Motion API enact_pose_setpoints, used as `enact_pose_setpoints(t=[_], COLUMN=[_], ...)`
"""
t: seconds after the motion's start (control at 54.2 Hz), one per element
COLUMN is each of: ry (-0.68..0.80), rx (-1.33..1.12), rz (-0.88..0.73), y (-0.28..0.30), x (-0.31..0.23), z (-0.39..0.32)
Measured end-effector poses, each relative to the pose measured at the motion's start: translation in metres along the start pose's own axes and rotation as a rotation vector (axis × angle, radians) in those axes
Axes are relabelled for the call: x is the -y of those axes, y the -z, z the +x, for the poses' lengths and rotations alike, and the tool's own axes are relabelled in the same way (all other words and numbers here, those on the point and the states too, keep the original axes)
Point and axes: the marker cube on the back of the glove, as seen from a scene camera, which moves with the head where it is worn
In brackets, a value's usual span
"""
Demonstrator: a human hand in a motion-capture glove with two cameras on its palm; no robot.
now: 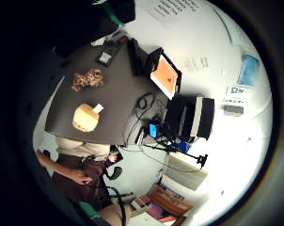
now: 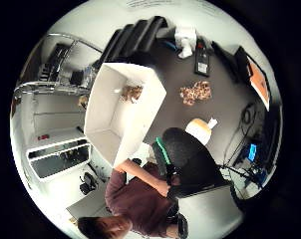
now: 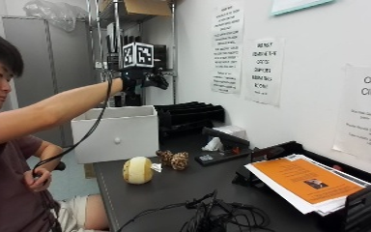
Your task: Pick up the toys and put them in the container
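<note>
The gloved right hand [image 3: 140, 79] is raised at arm's length, high above the white container [image 3: 116, 133] and over its far side. Its fingers look loosely curled with nothing between them, though the outside view is too coarse to be sure of each finger.

Below the hand, the container is a white open-topped box with a small round knob on its front wall, standing at the table's end. The thumb-side palm view looks down into it: one brown spotted toy [image 2: 132, 92] lies on its floor near a wall.

Two toys sit on the dark table [image 3: 173, 193], below the hand and toward the person's side, just outside the container's front wall. The round cream toy [image 3: 138, 170] is ball-like with faint ribs and a white tag at its side; it has no clear long axis. Just beside it, on the wall side, lies the brown spotted plush toy [image 3: 174, 160], a lumpy, mottled shape whose long axis runs roughly along the container's front.
</note>
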Motion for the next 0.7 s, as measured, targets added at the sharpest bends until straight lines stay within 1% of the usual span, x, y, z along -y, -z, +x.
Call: enact_pose_setpoints(t=[0.092, 0.148, 0.258, 0.332, 0.461, 0.535, 0.701], ry=[0.019, 0.037, 0.076, 0.095, 0.095, 0.081, 0.082], rx=[-0.034, -0.019, 0.026, 0.071, 0.119, 0.147, 0.207], rz=[0.032, 0.019, -0.067, -0.134, -0.259, -0.27, -0.227], y=[-0.052, -0.083, -0.153, -0.211, -0.291, -0.313, -0.322], x=[-0.012, -0.017, -0.025, -0.03, -0.036, -0.037, -0.03], z=[0.012, 0.012, 0.01, 0.007, 0.002, 0.001, -0.008])
